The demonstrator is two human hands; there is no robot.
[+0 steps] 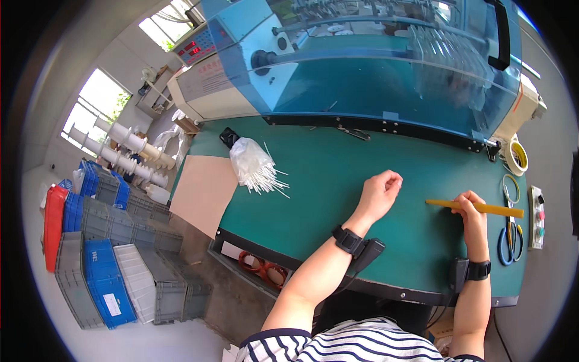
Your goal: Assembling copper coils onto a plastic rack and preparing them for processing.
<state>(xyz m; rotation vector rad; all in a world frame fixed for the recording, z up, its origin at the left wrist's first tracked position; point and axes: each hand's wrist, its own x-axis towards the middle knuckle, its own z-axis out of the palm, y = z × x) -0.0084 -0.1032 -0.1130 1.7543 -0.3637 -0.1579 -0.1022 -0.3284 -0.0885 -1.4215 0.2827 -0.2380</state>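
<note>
In my right hand [470, 207] is a long, flat yellow stick [500, 210], tapered toward its left end and held level just over the green tabletop [338, 199]. The fingers and thumb pinch it near the middle. My left hand [381, 193] is over the table to the left of the stick's tip, its fingers curled together; whatever they may hold is hidden. Farther left lies a clear plastic bag [248, 158] with many thin white tubes [265, 175] spilling from its mouth. Scissors with blue handles [505, 246] and other looped handles [511, 188] lie right of my right hand.
A machine under a blue transparent cover [386, 78] spans the table's back. Tape rolls [517, 158] and a button box [536, 217] are at the right edge. Brown cardboard [202, 187] overhangs the left edge. Below is an open drawer [241, 265]; crates [105, 277] stand left.
</note>
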